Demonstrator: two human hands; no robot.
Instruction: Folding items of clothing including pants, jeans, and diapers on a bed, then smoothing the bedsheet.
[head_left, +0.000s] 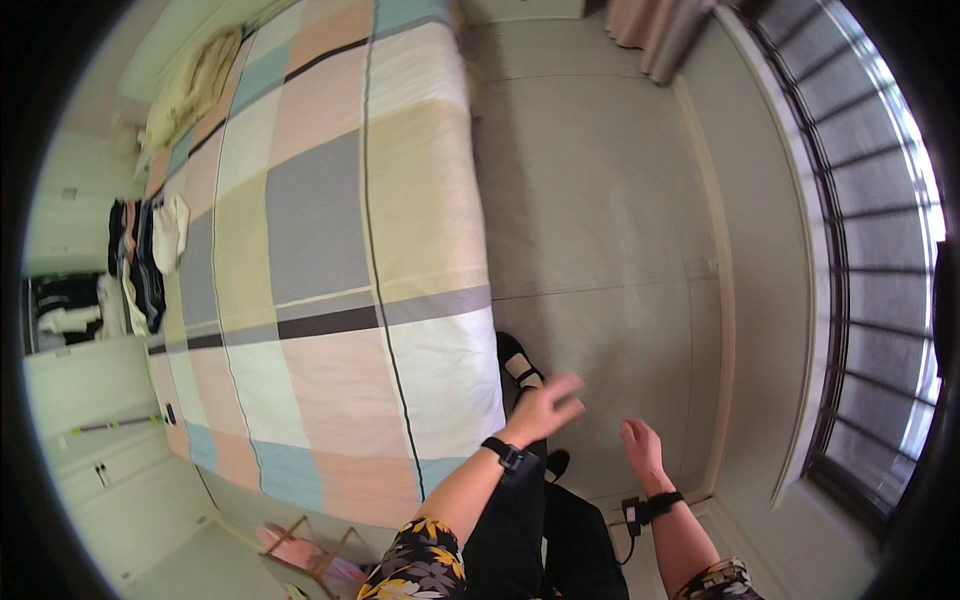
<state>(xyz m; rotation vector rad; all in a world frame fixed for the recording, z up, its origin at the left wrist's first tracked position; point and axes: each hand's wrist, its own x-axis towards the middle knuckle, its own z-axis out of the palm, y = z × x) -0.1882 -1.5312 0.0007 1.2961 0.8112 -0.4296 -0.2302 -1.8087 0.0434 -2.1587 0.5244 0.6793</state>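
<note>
My left hand is empty in the air beside the bed's near right side, its fingers spread and a little blurred. A black strap with a small device is around that wrist. To its right, over the floor, my right hand also holds nothing; its fingers are loosely bent. A black wristband with a small box and cable sits on the right wrist. A checked bedspread in peach, grey, cream, white and blue covers the bed on the left. Neither hand touches it.
Tiled floor runs between the bed and a barred window. A pink curtain hangs at the far end. Folded clothes lie on the bed's left edge by white cabinets. A wooden-framed rack stands near the bed's foot.
</note>
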